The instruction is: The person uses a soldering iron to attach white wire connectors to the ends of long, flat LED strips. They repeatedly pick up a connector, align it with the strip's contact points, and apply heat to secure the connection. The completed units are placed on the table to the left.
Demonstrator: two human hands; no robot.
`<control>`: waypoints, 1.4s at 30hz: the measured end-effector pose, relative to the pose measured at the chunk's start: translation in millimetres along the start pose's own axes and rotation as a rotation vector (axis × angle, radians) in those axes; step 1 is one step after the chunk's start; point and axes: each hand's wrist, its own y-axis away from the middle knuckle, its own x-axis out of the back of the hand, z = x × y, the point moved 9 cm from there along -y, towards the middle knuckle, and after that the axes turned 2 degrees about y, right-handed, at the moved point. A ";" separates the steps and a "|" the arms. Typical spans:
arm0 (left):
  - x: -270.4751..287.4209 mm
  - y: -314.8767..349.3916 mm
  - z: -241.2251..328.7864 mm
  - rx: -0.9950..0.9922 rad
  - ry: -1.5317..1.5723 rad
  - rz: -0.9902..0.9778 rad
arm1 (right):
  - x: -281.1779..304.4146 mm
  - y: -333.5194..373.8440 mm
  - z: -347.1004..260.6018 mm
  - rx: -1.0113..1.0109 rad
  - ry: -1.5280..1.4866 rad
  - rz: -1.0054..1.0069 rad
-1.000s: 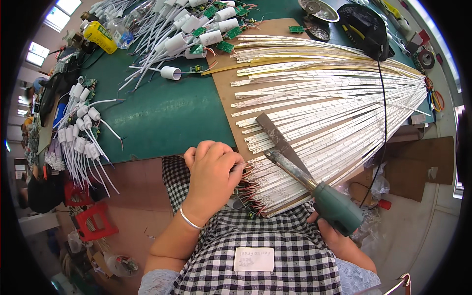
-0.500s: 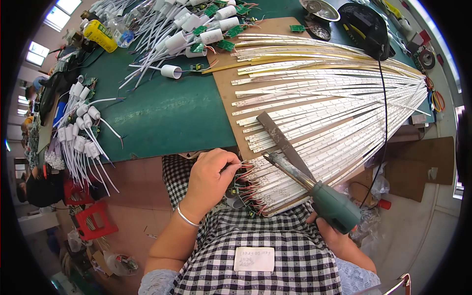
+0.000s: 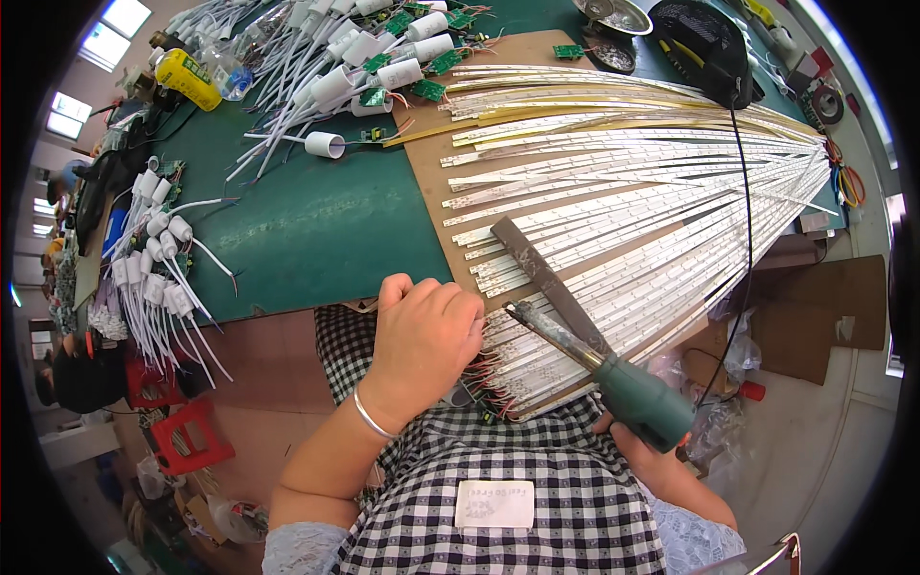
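My left hand [image 3: 431, 331] is closed at the near left ends of the white LED strips [image 3: 556, 359]. Its knuckles face up, and its fingertips and anything between them are hidden. Thin red wires [image 3: 494, 388] bunch at the strip ends beside it. My right hand [image 3: 644, 452] is wrapped round the green handle of a soldering iron [image 3: 642, 402], which partly covers the fingers. The iron's metal tip points up and left above the strips, apart from my left hand. A flat dark metal bar [image 3: 551, 283] lies slantwise across the strips behind the iron.
White cylindrical caps [image 3: 398, 75] with cables and green circuit boards pile at the far left. A smaller bundle of caps [image 3: 153, 254] hangs over the left table edge. A black cord [image 3: 746, 220] crosses the strips. A metal dish [image 3: 623, 16] and black mesh item [image 3: 700, 48] stand far right.
My left hand has moved slightly right and turned over, so its thumb and the pinched wire end no longer show. The iron keeps its place over the strips. The whole view has shifted slightly.
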 end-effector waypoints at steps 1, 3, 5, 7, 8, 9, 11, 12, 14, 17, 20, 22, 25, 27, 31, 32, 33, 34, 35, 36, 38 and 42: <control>-0.1 -0.3 0.3 -0.008 -0.005 0.003 | -0.2 1.3 2.3 -0.018 -0.004 -0.001; -0.2 -0.5 0.5 -0.015 -0.010 0.003 | 0.5 4.2 7.2 -0.054 -0.013 -0.002; -0.8 -0.8 0.2 -0.012 -0.007 -0.002 | 1.2 5.0 4.3 0.006 0.172 -0.036; -1.5 -1.1 -0.5 -0.009 0.013 -0.003 | 1.4 6.8 6.4 0.019 0.237 -0.050; -1.8 -1.3 -0.8 -0.007 0.024 -0.004 | 1.4 9.3 10.2 0.002 0.209 -0.046; -1.5 -1.5 -0.9 -0.007 0.036 0.001 | 1.0 9.6 11.9 0.001 0.209 -0.056; -1.1 -1.7 -1.3 -0.008 0.061 0.011 | -0.4 9.0 13.6 0.014 0.235 -0.092; -1.6 -1.7 -1.9 -0.007 0.071 0.005 | -1.2 7.7 11.3 0.023 0.255 -0.102; -2.8 -1.6 -3.2 -0.006 0.085 -0.007 | -3.1 4.9 4.7 0.040 0.285 -0.109; -1.9 -2.0 -2.9 -0.014 0.086 0.002 | -4.2 2.7 -0.9 0.053 0.361 -0.117; -2.3 -2.7 -3.0 -0.011 0.090 -0.012 | -5.5 -0.1 -12.7 0.130 0.425 -0.114; -3.0 -2.8 -3.7 -0.004 0.089 -0.026 | -6.8 -3.2 -22.3 0.166 0.470 -0.115; -4.1 -3.4 -4.4 -0.005 0.098 -0.030 | 1.0 -4.2 -21.9 0.040 0.237 -0.075; -5.2 -3.0 -3.9 -0.004 0.095 -0.034 | 10.0 6.0 -5.5 -0.108 -0.148 0.022; -4.7 -2.7 -5.3 0.007 0.108 -0.039 | 18.2 12.6 1.9 0.060 0.009 0.180; -3.8 -2.1 -6.6 0.016 0.109 -0.035 | 22.1 12.1 5.1 0.096 0.035 0.202; -3.8 -2.1 -6.3 0.013 0.106 -0.036 | 25.1 12.3 5.6 0.107 0.022 0.201; -4.3 -2.1 -5.8 0.010 0.099 -0.037 | 27.6 12.8 6.7 0.118 0.008 0.202; -5.0 -2.1 -5.7 0.008 0.093 -0.039 | 30.2 12.6 7.2 0.130 -0.005 0.201; -4.6 -1.9 -5.9 0.001 0.073 -0.027 | 31.0 12.3 8.2 0.142 -0.041 0.245; -4.0 -1.4 -4.9 0.002 0.076 -0.036 | 33.2 14.9 10.7 0.148 -0.073 0.266; -4.2 -1.1 -5.1 0.010 0.055 -0.052 | 33.6 14.1 8.5 0.240 -0.049 0.301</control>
